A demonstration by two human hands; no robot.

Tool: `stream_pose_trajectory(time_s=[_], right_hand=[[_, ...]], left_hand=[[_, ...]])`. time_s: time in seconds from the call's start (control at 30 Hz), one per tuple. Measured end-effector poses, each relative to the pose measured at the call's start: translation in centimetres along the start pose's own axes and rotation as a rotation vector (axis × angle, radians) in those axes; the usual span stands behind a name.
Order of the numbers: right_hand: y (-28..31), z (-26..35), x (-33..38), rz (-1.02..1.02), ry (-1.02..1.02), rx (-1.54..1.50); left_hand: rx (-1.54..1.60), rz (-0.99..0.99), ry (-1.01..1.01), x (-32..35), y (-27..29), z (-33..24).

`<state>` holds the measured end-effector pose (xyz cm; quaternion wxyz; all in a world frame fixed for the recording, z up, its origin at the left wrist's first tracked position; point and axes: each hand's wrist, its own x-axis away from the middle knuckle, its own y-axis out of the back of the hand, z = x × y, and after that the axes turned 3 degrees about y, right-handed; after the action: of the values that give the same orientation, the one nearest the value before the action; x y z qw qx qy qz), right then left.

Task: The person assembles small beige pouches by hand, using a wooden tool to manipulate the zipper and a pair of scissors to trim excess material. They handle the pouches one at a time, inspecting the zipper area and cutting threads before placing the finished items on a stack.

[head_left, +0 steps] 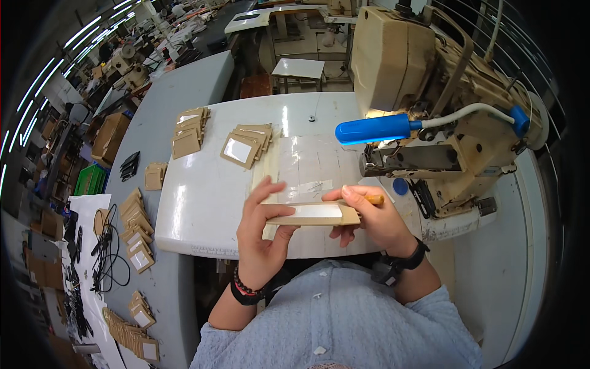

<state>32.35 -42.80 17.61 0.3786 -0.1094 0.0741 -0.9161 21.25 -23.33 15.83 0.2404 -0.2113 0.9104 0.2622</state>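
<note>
Over the front of the white sewing table, both hands hold a flat tan badge holder [350, 216] with a whitish window, tilted so it looks narrow. My left hand [255, 230] pinches its left end between thumb and forefinger, the other fingers raised. At the right end, my right hand [382, 222] grips the holder. A short orange-yellow handle [374, 199] also sticks out between the right thumb and forefinger; the rest of that tool is hidden. Beyond the hands, a stack of similar tan holders [239, 150] and another pile [187, 142] lie on the table.
At the right stands a beige sewing machine [393, 58], with a blue lamp [373, 129] on a bent arm. A bobbin [311, 119] sits farther back. On the grey side table [178, 86], more tan holders [136, 224] lie in rows beside black cords [110, 252].
</note>
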Motion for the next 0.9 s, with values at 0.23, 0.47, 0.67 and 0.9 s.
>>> stream_pose_trajectory(time_s=[0.23,0.47,0.67,0.9], right_hand=[[0.9,-0.8,-0.3,-0.166,0.407,0.333],[0.3,0.3,0.8,-0.033,0.277,0.164],[0.3,0.4,0.8,-0.007,0.263,0.081],[-0.3,0.6,0.6,-0.018,0.286,0.084]], left_hand=[[0.584,0.178,0.485,0.6,0.6,-1.0],[0.643,0.164,0.579,0.8,0.5,-1.2],[0.637,0.171,0.605,0.8,0.6,-1.5],[0.648,0.153,0.688,0.6,0.5,-1.7]])
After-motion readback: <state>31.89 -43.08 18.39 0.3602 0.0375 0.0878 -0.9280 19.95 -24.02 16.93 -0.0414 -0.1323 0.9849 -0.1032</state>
